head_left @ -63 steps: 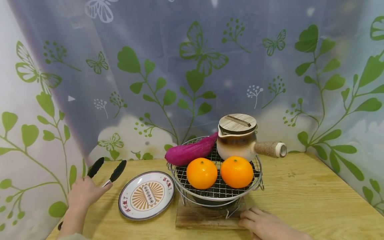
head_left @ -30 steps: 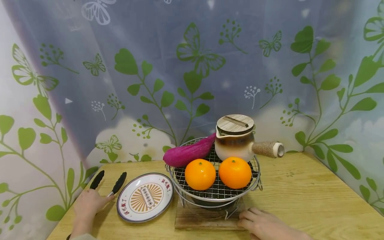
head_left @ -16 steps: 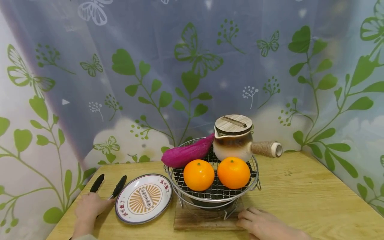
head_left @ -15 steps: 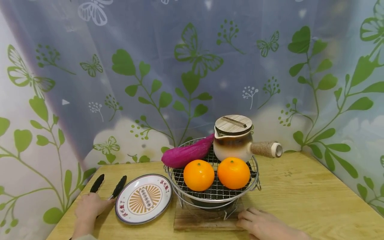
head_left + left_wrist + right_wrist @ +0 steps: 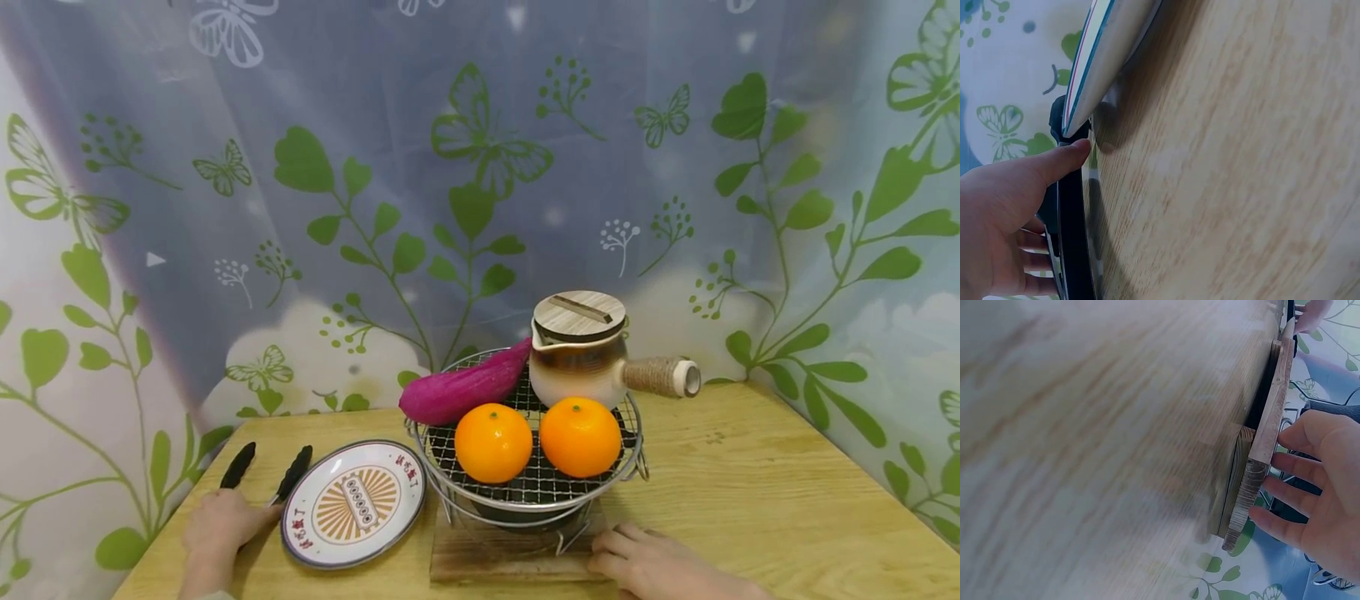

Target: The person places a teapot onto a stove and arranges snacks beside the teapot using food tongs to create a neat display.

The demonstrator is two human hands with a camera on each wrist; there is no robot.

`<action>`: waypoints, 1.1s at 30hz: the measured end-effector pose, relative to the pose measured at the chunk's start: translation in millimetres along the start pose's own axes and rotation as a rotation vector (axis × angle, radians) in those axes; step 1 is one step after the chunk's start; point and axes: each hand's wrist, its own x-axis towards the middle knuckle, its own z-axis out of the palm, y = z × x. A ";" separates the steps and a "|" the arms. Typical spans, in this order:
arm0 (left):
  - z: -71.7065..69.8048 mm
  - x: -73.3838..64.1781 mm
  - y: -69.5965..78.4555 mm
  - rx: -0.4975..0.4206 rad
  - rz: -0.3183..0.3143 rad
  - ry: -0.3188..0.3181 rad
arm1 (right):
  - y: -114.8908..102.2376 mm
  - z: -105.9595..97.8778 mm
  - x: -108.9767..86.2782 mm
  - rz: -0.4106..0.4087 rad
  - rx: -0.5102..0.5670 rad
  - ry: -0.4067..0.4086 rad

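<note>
My left hand [image 5: 223, 525] holds black-tipped tongs [image 5: 292, 475] at the table's left side, their two arms spread apart. In the left wrist view the thumb lies along one tong arm [image 5: 1072, 219] and the fingers are behind the other. One tong tip is at the rim of a white plate [image 5: 408, 517] with an orange sunburst print. My right hand [image 5: 652, 560] rests its fingertips against the right end of a wooden board [image 5: 487, 558]; in the right wrist view those fingers [image 5: 1282, 525] are loosely bent at the board's edge, not wrapped round it.
On the board stands a round wire grill [image 5: 525, 497]. It bears a purple sweet potato [image 5: 461, 392], two oranges [image 5: 493, 443] and a lidded clay pot [image 5: 573, 367] whose rope-wrapped handle [image 5: 652, 377] juts right. A patterned curtain [image 5: 450, 167] hangs behind the wooden table [image 5: 735, 475].
My left hand has lowered the tongs towards the table and the near side, with one tip now at the plate's rim. The right hand stays at the board. The head view has shifted slightly.
</note>
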 end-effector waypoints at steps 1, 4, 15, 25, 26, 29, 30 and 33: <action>-0.2 0.0 -0.7 -0.001 -0.002 0.001 | 0.1 0.3 0.2 -0.002 -0.004 0.006; -1.0 0.6 -1.7 -0.011 -0.013 0.006 | 1.2 0.8 1.6 -0.007 -0.020 0.026; -2.4 -1.7 -3.0 -0.021 -0.003 -0.034 | 0.7 -1.8 4.1 0.023 0.062 -0.043; -14.5 3.0 3.5 -0.034 0.107 -0.002 | 1.8 -1.4 5.0 0.010 0.005 -0.015; -16.2 2.9 5.0 -0.025 0.125 0.007 | 1.7 -1.7 4.9 0.012 0.012 -0.025; -22.0 2.0 11.9 -0.004 0.165 0.028 | 1.3 -2.7 4.4 0.025 0.055 -0.050; -23.6 1.9 14.1 0.005 0.180 0.031 | 1.4 -3.2 4.2 0.029 0.069 -0.054; -29.5 0.5 23.0 0.020 0.207 0.024 | 2.0 -4.2 3.1 0.041 0.093 -0.052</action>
